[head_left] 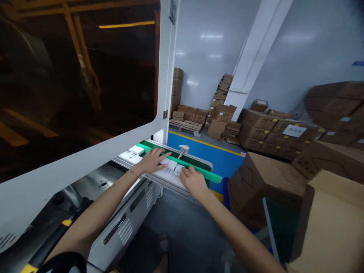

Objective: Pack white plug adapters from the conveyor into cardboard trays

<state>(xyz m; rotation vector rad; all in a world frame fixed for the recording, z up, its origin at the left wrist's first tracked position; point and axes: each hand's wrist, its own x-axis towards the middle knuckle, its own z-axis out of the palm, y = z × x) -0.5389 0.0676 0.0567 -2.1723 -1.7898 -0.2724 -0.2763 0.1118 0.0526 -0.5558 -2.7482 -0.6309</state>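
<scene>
A row of white boxy pieces, which look like plug adapters [171, 165], lies along a green strip [210, 176] on a narrow conveyor [182, 185]. My left hand [152, 160] spreads its fingers over the row, the thumb by one adapter and the fingertips near the strip. At the row's right end, my right hand [195, 181] has its fingers curled against the last adapter [178, 169]. Its fingertips are partly hidden, so how firm the grip is does not show. Farther left, another white adapter [138, 150] sits under bright light near the machine opening.
A raised machine door [167, 76] with a dark amber window fills the upper left. Below the conveyor is a grey cabinet [125, 223]. An open carton [332, 220] stands close on the right, beside another large box [264, 185]. Stacked cartons [256, 121] line the wall.
</scene>
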